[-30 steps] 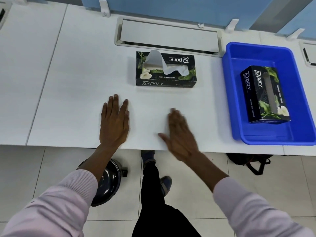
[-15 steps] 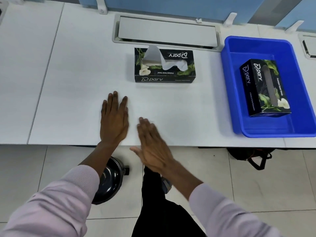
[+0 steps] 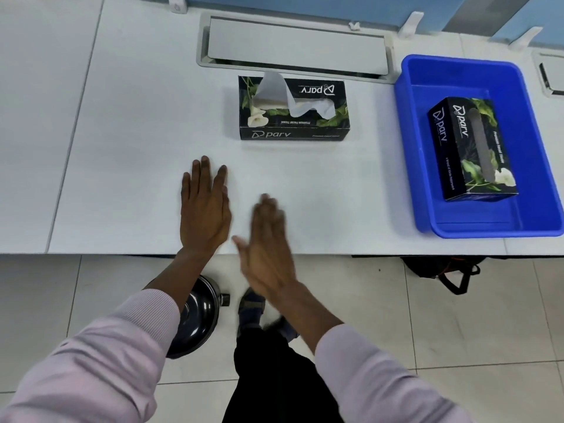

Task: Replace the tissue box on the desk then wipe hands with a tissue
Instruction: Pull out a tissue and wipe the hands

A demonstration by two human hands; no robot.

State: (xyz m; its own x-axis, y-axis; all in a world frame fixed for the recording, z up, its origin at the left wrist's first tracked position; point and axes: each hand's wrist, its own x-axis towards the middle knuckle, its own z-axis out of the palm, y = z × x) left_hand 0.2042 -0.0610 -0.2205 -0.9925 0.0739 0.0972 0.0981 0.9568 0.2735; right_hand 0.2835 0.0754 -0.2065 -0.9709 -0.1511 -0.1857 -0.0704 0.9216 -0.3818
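Observation:
A black Parv tissue box (image 3: 293, 129) stands on the white desk (image 3: 137, 132), with a white tissue (image 3: 274, 90) sticking up from its slot. A second black Parv tissue box (image 3: 471, 148), its slot showing no tissue, lies inside the blue bin (image 3: 409, 123) at the right. My left hand (image 3: 204, 209) rests flat on the desk near the front edge, fingers together, holding nothing. My right hand (image 3: 268, 245) is blurred, flat and open, at the desk's front edge just right of the left hand. Both hands are well in front of the open box.
A grey cable-hatch lid (image 3: 294, 48) is set into the desk behind the open box. Below the desk edge I see a round black stool base (image 3: 195, 319), a dark bag (image 3: 442, 270) on the tiled floor, and my shoes.
My right hand has moved left along the desk's front edge toward my left hand, then slightly up. My left hand stays flat in place. Both boxes have not moved.

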